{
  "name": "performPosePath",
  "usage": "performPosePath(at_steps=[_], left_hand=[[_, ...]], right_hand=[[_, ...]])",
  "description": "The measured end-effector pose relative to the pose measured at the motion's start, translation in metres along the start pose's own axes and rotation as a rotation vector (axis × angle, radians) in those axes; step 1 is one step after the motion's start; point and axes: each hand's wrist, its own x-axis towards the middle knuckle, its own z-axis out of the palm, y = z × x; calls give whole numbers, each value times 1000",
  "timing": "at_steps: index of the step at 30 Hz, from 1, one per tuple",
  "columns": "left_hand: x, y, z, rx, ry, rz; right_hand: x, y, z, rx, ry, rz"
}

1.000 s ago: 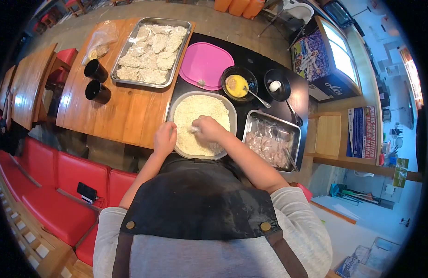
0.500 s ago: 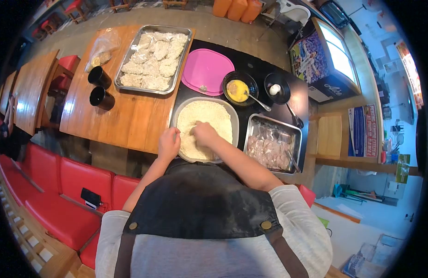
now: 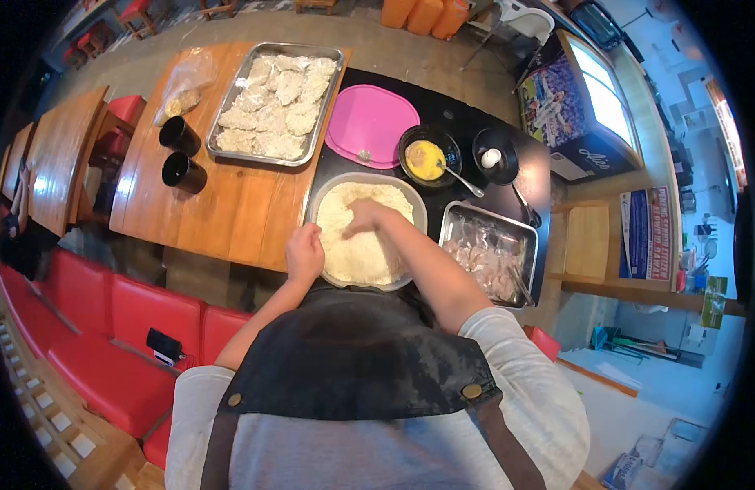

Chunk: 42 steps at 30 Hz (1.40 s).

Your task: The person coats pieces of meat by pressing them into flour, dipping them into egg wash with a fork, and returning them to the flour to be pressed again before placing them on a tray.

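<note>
A grey tub of pale breadcrumbs sits in front of me. My left hand is closed at the tub's left rim, its fingers curled. My right hand rests in the upper middle of the crumbs with its fingers apart; whatever lies under the fingertips is hidden. Right of the tub stands a metal tray of raw meat pieces under clear plastic, with a utensil at its right side. Above the tub is a dark bowl of beaten egg with a spoon in it.
A metal tray of breaded pieces stands on the wooden table, near two black cups and a plastic bag. A pink lid lies behind the tub. A black pan holds an egg.
My right hand has risen slightly away from me across the crumbs, and its fingers have spread. The left hand stays at the rim. The whole view has shifted slightly.
</note>
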Motion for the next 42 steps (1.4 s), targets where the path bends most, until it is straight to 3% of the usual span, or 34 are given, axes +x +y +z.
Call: performPosePath(at_steps=[4,6,9,11,14,16,17,18,22,23,25,29,32,35,37,39,42], left_hand=[[-1,-5,2,-58,-9,-8],[3,-12,4,-156,-1,119],[5,-6,-7,-169,-154,-20],[8,0,-11,-180,-178,-58],[10,-2,-13,-204,-183,-110],[12,-3,-13,-218,-173,-122],[12,-2,-14,-228,-92,-140],[12,0,-16,-237,-12,-159],[23,10,-20,-81,-41,-177],[26,6,-15,-61,-19,-98],[30,1,-8,-41,5,-16],[31,-2,-8,-104,-2,11],[33,-8,-15,-106,-75,-5],[32,-3,-17,-155,-127,-94],[30,-1,-15,-192,-148,-174],[32,0,-12,-87,-88,-116],[36,3,-11,22,-66,-42]], right_hand=[[-29,5,-4,150,80,-63],[-48,5,-14,91,71,-58],[-100,-29,-22,-63,-72,32],[-94,-21,11,-43,-3,43],[-83,-15,19,9,281,17],[-71,1,18,71,355,-27],[-66,10,19,127,427,-79],[-74,6,2,135,429,-109],[-83,-9,12,160,308,-168],[-80,-17,21,36,161,-198],[-83,-26,31,180,107,-345],[-48,-15,49,479,341,-176],[-74,-16,-1,116,391,-84],[-80,10,5,118,517,93],[-78,19,14,173,601,61],[-78,21,18,234,475,-74],[-102,-3,-5,193,584,-109]])
